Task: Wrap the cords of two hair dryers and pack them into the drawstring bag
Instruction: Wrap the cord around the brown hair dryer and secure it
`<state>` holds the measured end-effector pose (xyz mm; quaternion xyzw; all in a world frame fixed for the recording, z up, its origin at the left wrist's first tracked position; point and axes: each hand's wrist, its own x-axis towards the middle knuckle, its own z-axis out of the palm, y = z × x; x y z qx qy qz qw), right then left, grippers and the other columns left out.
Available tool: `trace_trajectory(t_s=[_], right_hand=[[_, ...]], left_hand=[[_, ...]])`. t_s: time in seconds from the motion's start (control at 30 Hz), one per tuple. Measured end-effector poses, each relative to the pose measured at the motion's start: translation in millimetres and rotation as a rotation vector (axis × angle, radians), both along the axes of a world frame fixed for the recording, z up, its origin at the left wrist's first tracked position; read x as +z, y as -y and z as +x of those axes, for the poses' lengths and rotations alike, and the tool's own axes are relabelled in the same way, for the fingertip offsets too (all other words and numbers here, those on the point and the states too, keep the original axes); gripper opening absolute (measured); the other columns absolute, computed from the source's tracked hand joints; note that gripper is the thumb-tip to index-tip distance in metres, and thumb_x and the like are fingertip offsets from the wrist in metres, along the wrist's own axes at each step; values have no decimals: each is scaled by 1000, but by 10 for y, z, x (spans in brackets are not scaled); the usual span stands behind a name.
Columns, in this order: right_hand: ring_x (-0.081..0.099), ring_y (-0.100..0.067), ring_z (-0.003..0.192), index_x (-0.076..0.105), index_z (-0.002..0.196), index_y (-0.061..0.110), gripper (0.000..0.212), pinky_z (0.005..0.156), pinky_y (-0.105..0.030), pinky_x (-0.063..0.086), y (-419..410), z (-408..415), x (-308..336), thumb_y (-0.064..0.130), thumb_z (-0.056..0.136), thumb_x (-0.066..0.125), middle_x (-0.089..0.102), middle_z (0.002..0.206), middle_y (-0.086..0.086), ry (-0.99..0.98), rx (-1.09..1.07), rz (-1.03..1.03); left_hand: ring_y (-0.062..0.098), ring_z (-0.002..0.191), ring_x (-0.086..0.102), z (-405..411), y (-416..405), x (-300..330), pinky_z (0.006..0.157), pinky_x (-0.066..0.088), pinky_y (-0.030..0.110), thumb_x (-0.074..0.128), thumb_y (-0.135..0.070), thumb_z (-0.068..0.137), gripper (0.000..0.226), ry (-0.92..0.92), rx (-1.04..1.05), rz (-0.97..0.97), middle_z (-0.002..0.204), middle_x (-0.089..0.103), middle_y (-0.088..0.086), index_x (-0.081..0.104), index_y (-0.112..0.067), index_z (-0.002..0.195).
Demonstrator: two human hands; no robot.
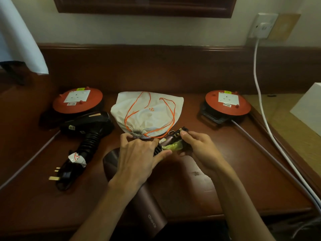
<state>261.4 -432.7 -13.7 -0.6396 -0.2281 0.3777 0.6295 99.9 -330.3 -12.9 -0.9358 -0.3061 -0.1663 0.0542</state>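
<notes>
I am working at the dark brown wooden bench, holding the mauve metallic hair dryer whose barrel is lying toward me. My left hand is curling its fingers around the dryer's handle. My right hand is pinching the bundled black cord and plug at the handle's end, where a yellow-green tie is showing. Just beyond my hands the white fabric drawstring bag with orange cords is lying flat, its gathered mouth facing me and almost touching my left fingers. To the left the black plastic hair dryer is lying on the bench, its cord bunched near its three-pin plug. A round red cable reel is sitting behind it, and another red reel is sitting to the right.
</notes>
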Motion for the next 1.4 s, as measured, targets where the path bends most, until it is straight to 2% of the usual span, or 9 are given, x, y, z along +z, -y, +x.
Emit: trace_trajectory(t_s=[0.13, 0.27, 0.4, 0.53, 0.77, 0.97, 1.1, 1.27, 1.4], right_hand=[[74, -34, 94, 55, 122, -6, 42, 80, -41, 59, 22, -25, -146, 9, 88, 73, 71, 110, -26, -274, -162, 143], [73, -31, 100, 68, 105, -9, 26, 83, -36, 58, 51, -166, -260, 5, 84, 74, 73, 108, -25, -617, -332, 211], [72, -36, 103, 69, 101, -11, 19, 98, -46, 54, 76, -171, -300, 2, 87, 69, 73, 105, -27, -622, -348, 225], [70, -36, 99, 68, 101, -11, 28, 100, -46, 54, 120, -125, -317, 6, 79, 70, 69, 103, -28, -523, -224, 335], [70, -28, 107, 62, 120, -8, 31, 90, -30, 58, 131, -73, -339, 3, 90, 59, 72, 113, -20, -349, 37, 515], [66, -20, 84, 71, 109, 13, 19, 77, -40, 54, 118, 301, -310, 23, 100, 57, 70, 98, -15, 516, 125, 94], [68, -22, 89, 69, 102, 18, 16, 77, -39, 58, 151, 218, -361, 31, 97, 62, 71, 93, -2, 560, -16, -9], [57, -5, 126, 50, 138, 35, 49, 99, -26, 50, 462, 316, -371, 24, 94, 68, 59, 138, 12, 377, 185, 123], [55, 3, 116, 54, 130, 48, 56, 90, -13, 46, 460, 454, -301, 34, 83, 80, 57, 128, 20, 761, 439, -110]], left_hand=[[16, 87, 68, 0, 43, 5, 87, 33, 40, 31, -81, 89, 65, -33, 64, -59, 83, 74, -8, 68, -34, 114], [16, 90, 65, 68, 117, -2, 89, 31, 41, 28, -81, 90, 61, -111, 84, -65, 88, 72, -8, 63, -34, 108], [17, 94, 65, 108, 105, 4, 87, 31, 41, 29, -83, 88, 62, -125, 88, -97, 93, 72, -7, 63, -34, 106], [21, 113, 63, 49, 61, 61, 93, 36, 42, 35, -85, 84, 72, -40, 111, -282, 117, 72, -6, 59, -38, 133], [25, 117, 61, -37, -28, 133, 100, 37, 45, 32, -90, 76, 78, 17, 72, -477, 120, 72, -6, 63, -41, 128], [18, 118, 62, -32, -174, 167, 93, 49, 37, 64, -84, 68, 73, -3, -32, -575, 123, 70, -11, 64, -42, 127], [15, 112, 65, 32, -157, 131, 87, 50, 31, 75, -68, 70, 64, -16, -46, -492, 117, 72, -11, 65, -38, 125], [15, 112, 63, 79, -109, 172, 89, 51, 34, 77, -67, 68, 67, -115, -121, -432, 117, 70, -12, 65, -39, 127], [16, 120, 61, 137, -91, 191, 96, 46, 37, 74, -72, 67, 80, -187, -149, -305, 128, 68, -10, 60, -34, 136]])
